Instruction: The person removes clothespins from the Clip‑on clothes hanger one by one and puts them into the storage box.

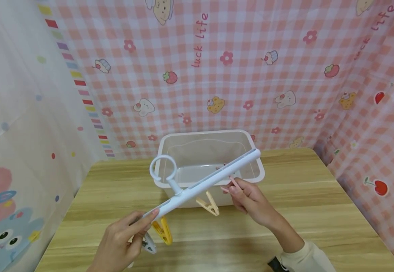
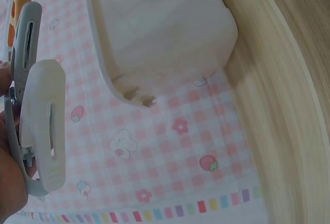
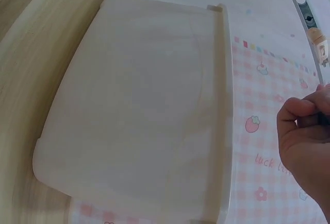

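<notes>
Left hand (image 1: 120,238) foremost, a pale blue hanger (image 1: 210,180) is gripped by curled fingers and held aslant near a plastic bin (image 1: 203,149), a pink clip (image 1: 234,183) being pinched by the right hand (image 1: 251,200)

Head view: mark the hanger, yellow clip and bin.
Hanger (image 1: 210,182): head view, middle of its bar.
Yellow clip (image 1: 166,230): head view, its arm nearer the bin.
Bin (image 1: 207,148): head view, inside of its far wall.

Right arm (image 1: 280,228): cream sleeve (image 1: 310,260) showing.
The sleeve is ending along the forearm (image 1: 287,235), leaving the right hand (image 1: 249,198) bare; a black piece (image 1: 276,265), too cropped to identify, is showing beside the cuff (image 1: 293,258).
</notes>
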### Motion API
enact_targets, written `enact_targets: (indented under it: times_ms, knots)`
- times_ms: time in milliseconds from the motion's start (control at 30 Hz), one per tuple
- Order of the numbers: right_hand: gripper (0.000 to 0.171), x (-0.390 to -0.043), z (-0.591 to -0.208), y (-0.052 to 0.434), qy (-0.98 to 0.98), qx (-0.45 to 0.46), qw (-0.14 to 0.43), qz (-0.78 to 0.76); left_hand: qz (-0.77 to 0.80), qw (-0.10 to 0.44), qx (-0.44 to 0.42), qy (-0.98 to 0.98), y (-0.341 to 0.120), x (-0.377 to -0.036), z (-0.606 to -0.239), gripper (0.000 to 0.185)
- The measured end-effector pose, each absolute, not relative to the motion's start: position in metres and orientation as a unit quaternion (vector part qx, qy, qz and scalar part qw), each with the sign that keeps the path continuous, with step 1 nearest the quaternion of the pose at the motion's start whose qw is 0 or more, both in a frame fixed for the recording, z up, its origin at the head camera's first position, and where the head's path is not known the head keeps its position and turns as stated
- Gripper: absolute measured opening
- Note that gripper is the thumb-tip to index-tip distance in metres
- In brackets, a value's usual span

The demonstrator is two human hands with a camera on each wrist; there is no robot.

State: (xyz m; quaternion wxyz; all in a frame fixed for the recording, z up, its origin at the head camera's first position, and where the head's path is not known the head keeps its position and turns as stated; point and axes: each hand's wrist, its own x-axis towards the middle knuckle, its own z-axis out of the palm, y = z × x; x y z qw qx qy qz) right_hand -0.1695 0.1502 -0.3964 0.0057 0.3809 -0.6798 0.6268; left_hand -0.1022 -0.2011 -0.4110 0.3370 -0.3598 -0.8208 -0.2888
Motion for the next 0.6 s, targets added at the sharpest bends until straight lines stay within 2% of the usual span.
enact_targets:
  times_ms: [167, 333, 467, 600]
  knots:
    - [0.027, -0.1675, -0.3953, 0.1486, -0.720, 0.355, 0.040, 0.595, -0.289, 0.336, -0.360, -0.821, -0.2017, -0.1022, -0.4124, 0.040]
    - [0.014, -0.1693, -0.3961, 0.1475, -0.768, 0.346, 0.117, 0.526, -0.287, 0.337, -0.362, -0.820, -0.2016, -0.1028, -0.4132, 0.040]
    - [0.017, -0.1704, -0.3957, 0.1475, -0.798, 0.339, 0.164, 0.470, -0.283, 0.337, -0.362, -0.822, -0.2022, -0.1031, -0.4122, 0.040]
    - [0.010, -0.1720, -0.3960, 0.1496, -0.818, 0.342, 0.224, 0.405, -0.276, 0.333, -0.357, -0.828, -0.2030, -0.1025, -0.4107, 0.042]
